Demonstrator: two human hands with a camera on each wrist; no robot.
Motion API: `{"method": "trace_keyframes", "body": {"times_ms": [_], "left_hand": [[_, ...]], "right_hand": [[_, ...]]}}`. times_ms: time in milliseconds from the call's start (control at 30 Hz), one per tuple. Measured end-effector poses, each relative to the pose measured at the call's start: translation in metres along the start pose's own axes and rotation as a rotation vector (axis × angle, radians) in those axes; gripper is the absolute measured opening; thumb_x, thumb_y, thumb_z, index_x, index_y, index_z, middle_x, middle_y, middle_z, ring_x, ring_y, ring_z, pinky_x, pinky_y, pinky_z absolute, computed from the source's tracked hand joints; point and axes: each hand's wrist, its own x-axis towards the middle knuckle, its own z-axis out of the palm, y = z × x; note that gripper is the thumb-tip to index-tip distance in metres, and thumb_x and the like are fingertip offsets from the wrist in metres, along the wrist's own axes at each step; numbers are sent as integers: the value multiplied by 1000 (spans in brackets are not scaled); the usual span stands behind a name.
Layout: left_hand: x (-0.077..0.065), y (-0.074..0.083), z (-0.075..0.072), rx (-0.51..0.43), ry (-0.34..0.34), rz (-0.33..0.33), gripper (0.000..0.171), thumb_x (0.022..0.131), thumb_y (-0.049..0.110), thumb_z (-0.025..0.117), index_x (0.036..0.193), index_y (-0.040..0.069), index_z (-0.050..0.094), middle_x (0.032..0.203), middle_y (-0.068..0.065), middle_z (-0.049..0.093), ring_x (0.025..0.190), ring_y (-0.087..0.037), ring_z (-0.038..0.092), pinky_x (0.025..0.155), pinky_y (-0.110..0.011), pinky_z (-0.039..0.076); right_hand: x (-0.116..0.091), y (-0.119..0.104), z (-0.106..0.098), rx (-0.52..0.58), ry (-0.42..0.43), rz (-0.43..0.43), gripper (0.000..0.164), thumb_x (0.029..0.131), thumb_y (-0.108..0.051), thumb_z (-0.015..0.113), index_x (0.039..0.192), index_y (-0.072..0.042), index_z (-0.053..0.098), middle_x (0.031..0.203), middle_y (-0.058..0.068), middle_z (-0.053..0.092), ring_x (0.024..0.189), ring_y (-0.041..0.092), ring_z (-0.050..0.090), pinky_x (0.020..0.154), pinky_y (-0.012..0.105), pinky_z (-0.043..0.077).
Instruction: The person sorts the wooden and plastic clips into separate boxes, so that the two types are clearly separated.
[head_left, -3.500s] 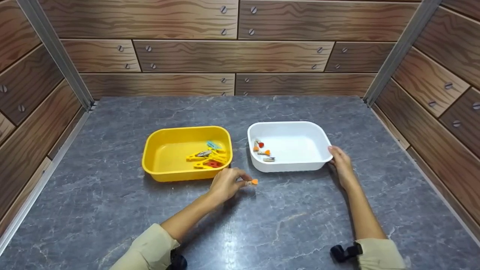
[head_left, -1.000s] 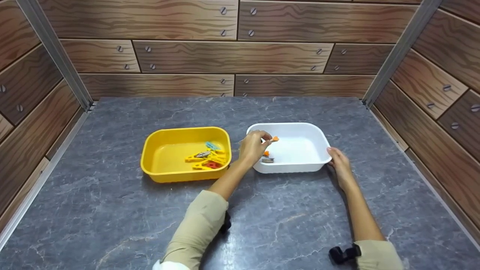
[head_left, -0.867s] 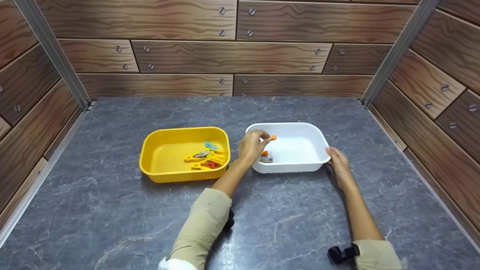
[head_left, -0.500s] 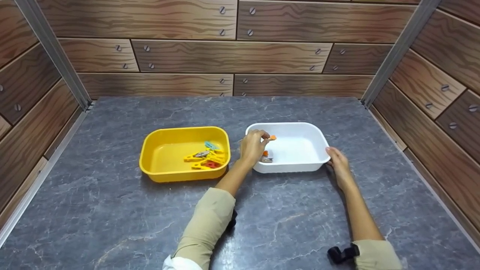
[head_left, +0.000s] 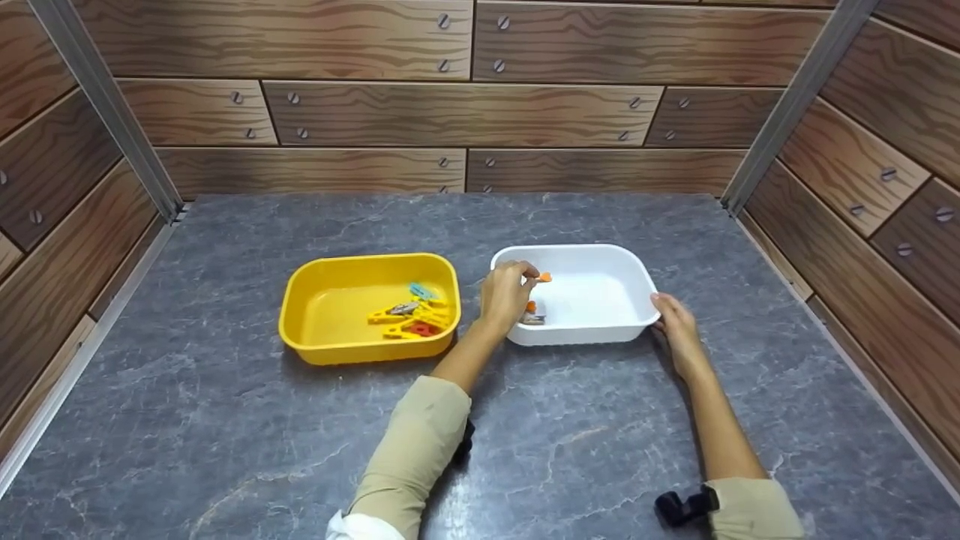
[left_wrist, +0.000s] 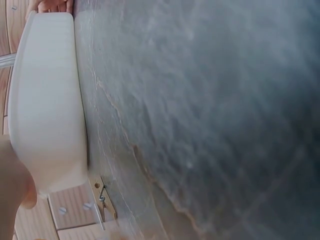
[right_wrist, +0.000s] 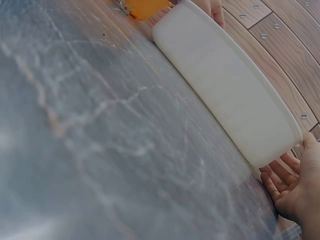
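In the head view my left hand (head_left: 504,296) reaches over the left side of the white tub (head_left: 600,334), pinching a small clothespin with an orange tip (head_left: 545,277) between thumb and fingers. Below it in the tub lie an orange-tipped clothespin (head_left: 531,307) and a plain one (head_left: 533,319); the hand covers that corner. My right hand (head_left: 681,330) grips the tub's right rim, thumb on top and fingers beneath in the right wrist view. The left wrist view has a wooden clothespin (left_wrist: 102,199) past the tub's corner; I cannot tell what supports it.
A yellow tub (head_left: 367,351) stands left of the white one, with several yellow clothespins (head_left: 405,331), a red one (head_left: 424,329) and a light blue one (head_left: 422,291) at its right side. Wood-patterned walls (head_left: 465,112) enclose the grey marbled table (head_left: 300,450).
From in front of the yellow tub, my left hand has moved right and away, carrying the orange-tipped clothespin over the white tub. During the last second it stays almost still. The right hand keeps its grip.
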Motion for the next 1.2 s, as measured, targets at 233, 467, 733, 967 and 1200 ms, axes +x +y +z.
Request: {"method": "trace_keyframes", "body": {"times_ms": [233,467,733,967,1200], "left_hand": [[0,0,0,10,12,3,7,80,15,71,87,17,73,86,6,66,85,-12,60,69,-27,48],[0,0,0,-33,21,-15,7,81,14,71,87,16,72,87,6,66,84,-12,60,70,-26,47],[0,-1,1,-46,28,-26,10,80,14,71,89,17,73,89,7,67,87,-11,60,71,-26,47],[0,-2,-1,-52,30,-25,13,80,11,71,92,16,73,91,5,67,90,-13,60,73,-27,47],[0,-2,-3,-88,3,-14,11,80,16,72,91,16,73,91,6,67,82,-11,59,69,-24,46]], "right_hand": [[-1,0,0,12,0,-2,48,97,-24,45,124,15,40,98,4,56,87,8,55,75,18,43],[-1,-1,0,6,-4,4,50,97,-26,45,125,15,39,97,2,56,85,6,55,74,18,43],[-1,1,0,14,-17,18,48,97,-26,44,127,11,39,100,3,56,86,7,57,77,18,44],[-1,1,0,21,-4,-3,46,97,-25,45,124,12,42,98,2,57,87,8,56,77,18,44],[-2,0,2,14,9,-12,45,97,-23,44,122,15,41,98,3,56,88,8,55,77,18,43]]}}
